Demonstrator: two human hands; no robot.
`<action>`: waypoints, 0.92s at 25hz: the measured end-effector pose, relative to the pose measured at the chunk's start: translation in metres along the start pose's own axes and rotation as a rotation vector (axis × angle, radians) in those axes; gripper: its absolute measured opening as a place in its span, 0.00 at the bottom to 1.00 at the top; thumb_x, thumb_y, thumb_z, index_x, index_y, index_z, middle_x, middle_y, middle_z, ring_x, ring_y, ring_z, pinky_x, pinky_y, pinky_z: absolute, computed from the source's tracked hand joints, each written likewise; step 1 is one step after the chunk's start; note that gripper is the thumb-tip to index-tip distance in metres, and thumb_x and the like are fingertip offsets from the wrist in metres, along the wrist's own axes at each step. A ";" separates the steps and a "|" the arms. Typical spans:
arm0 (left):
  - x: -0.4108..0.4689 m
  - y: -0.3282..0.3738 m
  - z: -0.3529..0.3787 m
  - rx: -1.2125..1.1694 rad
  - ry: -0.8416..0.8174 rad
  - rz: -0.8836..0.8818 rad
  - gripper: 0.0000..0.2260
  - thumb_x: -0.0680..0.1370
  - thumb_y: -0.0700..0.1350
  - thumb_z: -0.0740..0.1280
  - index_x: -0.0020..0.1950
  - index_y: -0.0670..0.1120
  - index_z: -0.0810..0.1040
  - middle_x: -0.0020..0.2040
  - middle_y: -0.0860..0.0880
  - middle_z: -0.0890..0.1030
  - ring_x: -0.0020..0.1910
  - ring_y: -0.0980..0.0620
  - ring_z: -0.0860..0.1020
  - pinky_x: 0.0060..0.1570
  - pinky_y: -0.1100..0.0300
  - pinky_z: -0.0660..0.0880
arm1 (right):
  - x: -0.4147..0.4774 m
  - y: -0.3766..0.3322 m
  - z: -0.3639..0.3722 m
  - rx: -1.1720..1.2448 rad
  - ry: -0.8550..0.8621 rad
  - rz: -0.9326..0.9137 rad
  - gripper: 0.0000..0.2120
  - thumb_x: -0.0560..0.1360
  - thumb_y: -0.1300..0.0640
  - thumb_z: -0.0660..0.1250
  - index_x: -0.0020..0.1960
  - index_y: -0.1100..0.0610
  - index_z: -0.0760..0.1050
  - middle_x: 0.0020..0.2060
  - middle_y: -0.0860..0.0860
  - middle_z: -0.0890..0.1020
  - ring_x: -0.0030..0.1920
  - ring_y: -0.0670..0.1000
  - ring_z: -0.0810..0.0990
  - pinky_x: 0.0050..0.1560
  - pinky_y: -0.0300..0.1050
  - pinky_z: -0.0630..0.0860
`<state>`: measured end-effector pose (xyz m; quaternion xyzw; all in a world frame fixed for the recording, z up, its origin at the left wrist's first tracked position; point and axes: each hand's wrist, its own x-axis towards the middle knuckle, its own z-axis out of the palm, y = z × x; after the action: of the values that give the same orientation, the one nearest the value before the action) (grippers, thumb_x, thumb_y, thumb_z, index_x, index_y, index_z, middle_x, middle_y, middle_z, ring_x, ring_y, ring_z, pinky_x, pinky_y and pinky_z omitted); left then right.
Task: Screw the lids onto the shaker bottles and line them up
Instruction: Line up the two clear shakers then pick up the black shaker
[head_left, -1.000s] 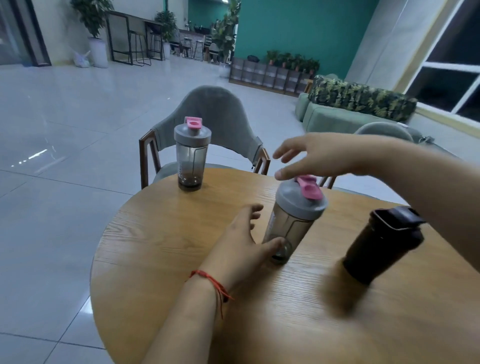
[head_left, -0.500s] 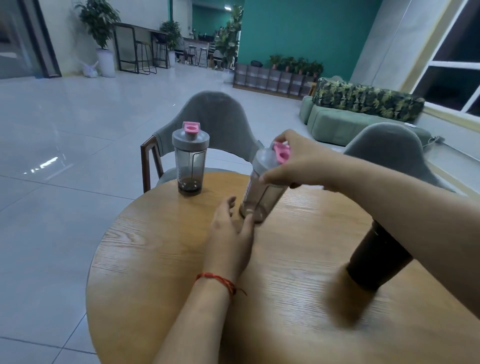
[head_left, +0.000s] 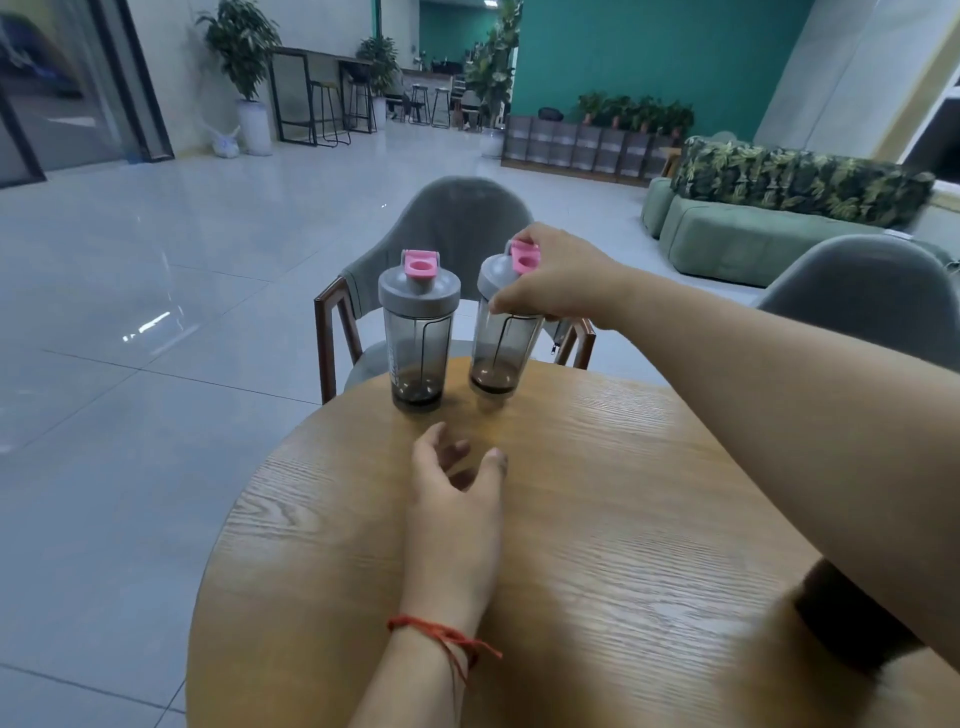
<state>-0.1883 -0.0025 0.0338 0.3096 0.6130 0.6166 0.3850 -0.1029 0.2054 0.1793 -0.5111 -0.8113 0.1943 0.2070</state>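
Observation:
Two smoky shaker bottles with grey lids and pink caps are at the far edge of the round wooden table (head_left: 597, 519). The left bottle (head_left: 418, 338) stands upright on its own. My right hand (head_left: 556, 280) grips the lid of the right bottle (head_left: 501, 343), which tilts slightly and sits just right of the first, its base at the table top. My left hand (head_left: 457, 499) rests on the table nearer to me, fingers apart, holding nothing. A black shaker bottle (head_left: 847, 623) stands at the right, mostly hidden behind my right forearm.
A grey chair (head_left: 452, 228) with wooden arms stands right behind the two bottles at the table's far edge. A second grey chair (head_left: 857, 291) is at the right. Tiled floor lies to the left, a green sofa (head_left: 753, 228) beyond.
My right hand has carried the second pink-capped bottle away from me to a spot beside the first one. My left hand has let go of its base and stayed behind on the table.

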 end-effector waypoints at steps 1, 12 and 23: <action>-0.001 -0.001 0.001 0.008 -0.008 -0.008 0.27 0.84 0.52 0.72 0.82 0.57 0.67 0.65 0.62 0.79 0.60 0.68 0.77 0.70 0.45 0.80 | 0.006 0.000 0.001 0.000 -0.012 0.008 0.38 0.69 0.49 0.85 0.74 0.50 0.72 0.61 0.52 0.79 0.54 0.53 0.83 0.53 0.55 0.88; -0.005 -0.003 0.004 0.030 -0.016 -0.012 0.22 0.84 0.52 0.72 0.78 0.58 0.71 0.61 0.62 0.82 0.57 0.66 0.79 0.59 0.55 0.81 | 0.022 0.002 0.017 0.046 -0.126 0.040 0.38 0.72 0.50 0.84 0.77 0.47 0.70 0.57 0.48 0.78 0.55 0.52 0.82 0.48 0.50 0.86; -0.001 -0.006 0.006 0.049 -0.037 0.010 0.21 0.85 0.53 0.70 0.77 0.58 0.71 0.57 0.64 0.81 0.55 0.67 0.78 0.54 0.62 0.78 | 0.021 0.000 0.019 0.021 -0.183 0.058 0.54 0.74 0.49 0.83 0.89 0.44 0.53 0.82 0.54 0.68 0.70 0.60 0.78 0.63 0.61 0.85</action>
<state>-0.1823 -0.0001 0.0287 0.3333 0.6191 0.5975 0.3855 -0.1211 0.2224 0.1663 -0.5125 -0.8095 0.2544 0.1315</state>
